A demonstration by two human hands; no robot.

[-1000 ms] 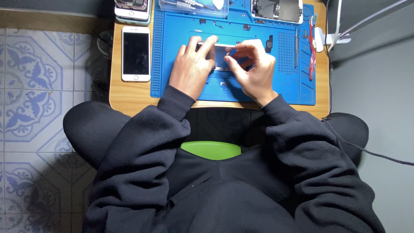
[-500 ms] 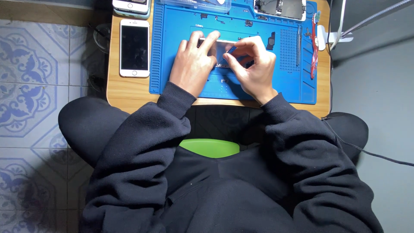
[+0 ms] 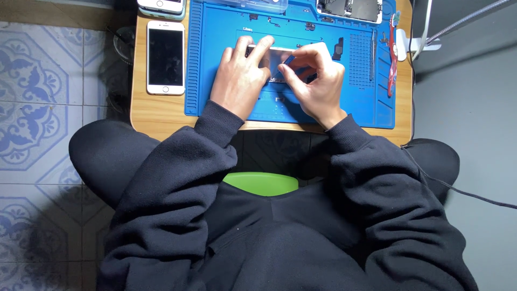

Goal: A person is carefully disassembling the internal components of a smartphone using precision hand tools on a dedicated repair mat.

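A flat opened phone body (image 3: 276, 58) lies on the blue work mat (image 3: 215, 81), mostly hidden under both hands. My left hand (image 3: 239, 78) rests on its left part with the fingers spread over its far edge. My right hand (image 3: 318, 81) is curled beside it, thumb and forefinger pinched over the phone's middle; whether a small tool or part is between them cannot be told.
A white phone (image 3: 166, 57) with a dark screen lies left of the mat on the wooden table (image 3: 156, 113). Another phone (image 3: 161, 5) and an opened phone (image 3: 350, 8) lie at the far edge. Red-handled tools (image 3: 392, 64) lie at the mat's right. Small parts dot the mat.
Both hands stay on the phone body. The right thumb and forefinger have drawn closer together over its middle; the view has shifted slightly.
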